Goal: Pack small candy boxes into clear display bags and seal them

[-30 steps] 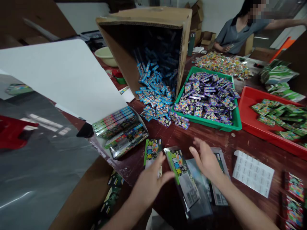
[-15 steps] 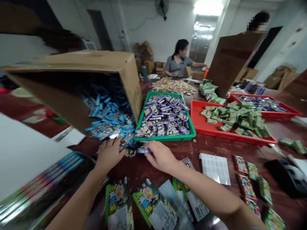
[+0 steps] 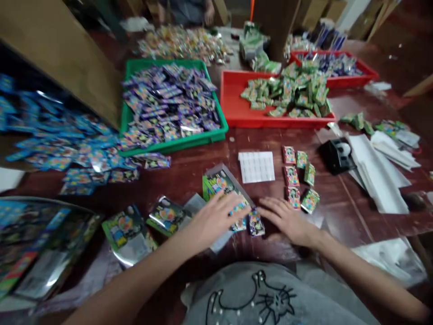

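Observation:
My left hand [image 3: 219,212] reaches over a small blue packet [image 3: 239,222], its fingers stretched out and partly covering it. Beside that lies a purple packet [image 3: 256,225] on the dark red table. My right hand [image 3: 289,221] is flat with fingers extended, its fingertips close to the purple packet's right side. Under and beyond the left fingers is a green and black printed pouch [image 3: 216,180] with a clear part. Just right of my right hand, small red packets [image 3: 291,176] and green packets [image 3: 309,174] lie in two short columns.
A green tray [image 3: 176,145] heaped with purple packets stands at back left, beside a cardboard box [image 3: 67,58] spilling blue packets [image 3: 81,151]. A red tray [image 3: 233,118] holds green packets. A white label sheet [image 3: 257,167] and black tape dispenser [image 3: 338,155] lie right of centre.
Both hands have moved from the packets by the box and green tray to the near middle of the table. The blue and purple packets now lie between them. The view has tilted down and turned right.

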A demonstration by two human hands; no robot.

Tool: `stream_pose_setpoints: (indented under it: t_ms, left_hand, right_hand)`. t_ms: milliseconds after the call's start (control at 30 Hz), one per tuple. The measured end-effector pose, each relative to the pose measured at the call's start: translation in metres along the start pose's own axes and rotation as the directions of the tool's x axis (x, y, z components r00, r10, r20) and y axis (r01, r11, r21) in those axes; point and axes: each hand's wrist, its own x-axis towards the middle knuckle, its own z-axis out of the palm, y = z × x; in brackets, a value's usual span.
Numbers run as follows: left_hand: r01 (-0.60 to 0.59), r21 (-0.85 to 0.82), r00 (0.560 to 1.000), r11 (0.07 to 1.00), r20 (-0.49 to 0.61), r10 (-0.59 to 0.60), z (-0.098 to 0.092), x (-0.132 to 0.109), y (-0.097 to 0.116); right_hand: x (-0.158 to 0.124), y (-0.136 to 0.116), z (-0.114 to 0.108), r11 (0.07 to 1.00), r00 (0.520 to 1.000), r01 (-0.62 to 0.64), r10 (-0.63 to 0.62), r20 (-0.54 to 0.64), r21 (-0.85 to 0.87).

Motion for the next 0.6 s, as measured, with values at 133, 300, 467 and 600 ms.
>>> stream_pose_setpoints:
  t_ms: [133, 300, 467, 600]
  left_hand:
    - [0.322, -0.126, 0.946, 0.938, 0.022, -0.322, 0.015, 0.0, 0.01]
    - [0.423, -0.177, 0.906, 0.889, 0.079, -0.416, 0.04, 0.008, 0.038]
    - [0.45, -0.244, 0.892, 0.859, 0.064, -0.448, 0.05, 0.014, 0.048]
    - [0.416, -0.275, 0.905, 0.867, 0.034, -0.424, 0.042, 0.026, 0.052]
  right_hand:
    - [-0.013, 0.014, 0.007, 0.972, 0.982, -0.19, 0.191, 0.009, 0.136]
    - [0.013, 0.001, 0.024, 0.983, 0.999, -0.047, 0.042, 0.029, 0.178]
    - [0.015, -0.001, 0.031, 0.969, 0.989, -0.106, 0.126, -0.079, 0.224]
    - [0.005, 0.005, 0.02, 0.958, 0.976, -0.155, 0.185, -0.11, 0.242]
